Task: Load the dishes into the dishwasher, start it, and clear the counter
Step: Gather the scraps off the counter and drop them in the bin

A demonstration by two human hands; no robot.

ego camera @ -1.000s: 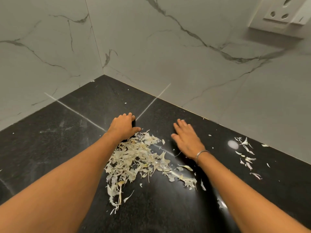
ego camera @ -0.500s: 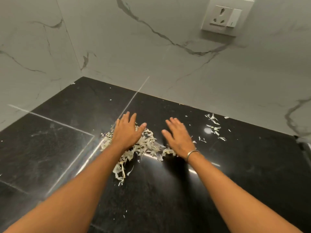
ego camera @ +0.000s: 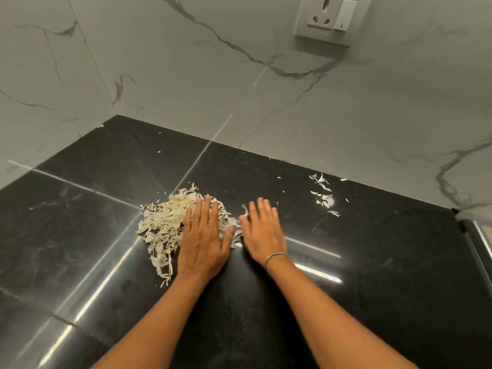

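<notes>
Heap of pale papery peels [ego camera: 165, 222] on glossy black counter [ego camera: 378, 265], smaller scatter [ego camera: 323, 198] well apart rightward.

Nothing readable is showing: no words, brand, label or number anywhere in view. The switch [ego camera: 346, 12] beside the wall socket [ego camera: 322, 14] is carrying one small dark mark near its lower edge, too small to make out as a letter or a sign.
</notes>
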